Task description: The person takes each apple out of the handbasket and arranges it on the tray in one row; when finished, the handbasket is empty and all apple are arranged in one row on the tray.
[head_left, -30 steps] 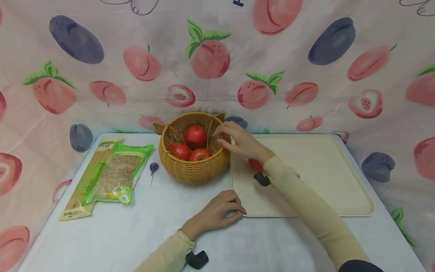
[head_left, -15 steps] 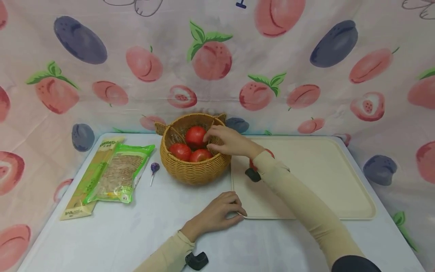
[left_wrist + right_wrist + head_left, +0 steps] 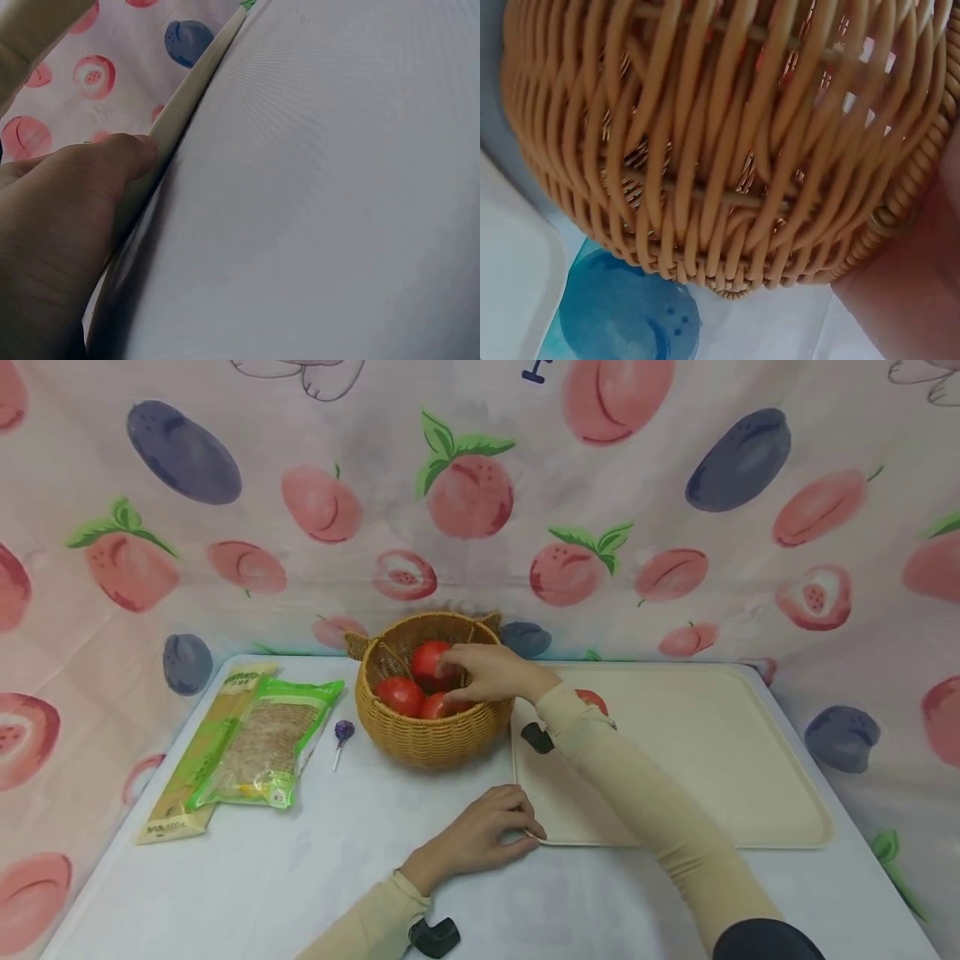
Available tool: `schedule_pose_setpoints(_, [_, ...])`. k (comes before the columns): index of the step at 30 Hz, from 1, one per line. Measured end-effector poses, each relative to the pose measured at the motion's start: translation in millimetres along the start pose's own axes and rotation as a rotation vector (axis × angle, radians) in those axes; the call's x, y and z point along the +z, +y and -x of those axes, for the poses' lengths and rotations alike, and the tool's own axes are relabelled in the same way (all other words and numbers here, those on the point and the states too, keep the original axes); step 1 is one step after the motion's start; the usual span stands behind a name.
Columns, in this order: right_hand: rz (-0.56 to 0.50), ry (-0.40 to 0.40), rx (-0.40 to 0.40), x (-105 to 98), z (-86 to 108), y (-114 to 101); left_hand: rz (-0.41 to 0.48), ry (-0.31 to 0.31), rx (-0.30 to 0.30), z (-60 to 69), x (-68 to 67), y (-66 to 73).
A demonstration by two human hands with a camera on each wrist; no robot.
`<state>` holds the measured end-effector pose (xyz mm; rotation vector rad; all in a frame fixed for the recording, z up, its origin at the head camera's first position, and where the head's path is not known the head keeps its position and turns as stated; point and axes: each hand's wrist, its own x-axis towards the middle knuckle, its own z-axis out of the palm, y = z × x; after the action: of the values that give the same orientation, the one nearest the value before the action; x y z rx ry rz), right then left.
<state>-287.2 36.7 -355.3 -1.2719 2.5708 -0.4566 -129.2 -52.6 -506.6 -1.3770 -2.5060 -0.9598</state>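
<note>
A wicker basket (image 3: 431,739) stands at the back middle of the table with several red round fruits (image 3: 400,696) inside. My right hand (image 3: 491,672) reaches over its right rim, thumb and fingers spread apart. The fingertips are at the back fruit (image 3: 430,662) and the thumb is by the front right one; whether they press on either cannot be seen. In the right wrist view the basket's woven wall (image 3: 705,150) hides the fingers. My left hand (image 3: 480,831) holds the near left corner of a cream tray (image 3: 712,760), its thumb against the tray edge (image 3: 180,112).
Another red fruit (image 3: 592,700) lies on the tray, partly behind my right sleeve. Left of the basket are a lollipop (image 3: 342,735), a green-edged clear food bag (image 3: 270,743) and a long yellow packet (image 3: 176,802) under it. A fruit-print cloth (image 3: 465,552) hangs behind.
My right hand has moved left and down from the basket's right rim to the fruits inside. My left hand stays at the tray corner. The view has shifted slightly.
</note>
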Motion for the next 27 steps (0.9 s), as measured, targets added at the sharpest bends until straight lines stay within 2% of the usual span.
schedule_pose_setpoints(5, [0.029,-0.067,0.031,1,-7.4,-3,-0.005,0.008,-0.002,1.5,-0.7,0.8])
schedule_pose_setpoints(10, [-0.001,-0.140,0.056,2,-15.9,-3,-0.001,-0.004,-0.010,1.4,-0.7,0.5])
schedule_pose_setpoints(18, [0.037,-0.212,0.138,6,-22.2,-3,0.005,-0.001,-0.010,-0.2,1.4,0.1])
schedule_pose_setpoints(27, [0.042,-0.294,0.159,5,-25.6,-6,-0.010,0.001,-0.013,0.2,1.4,0.4])
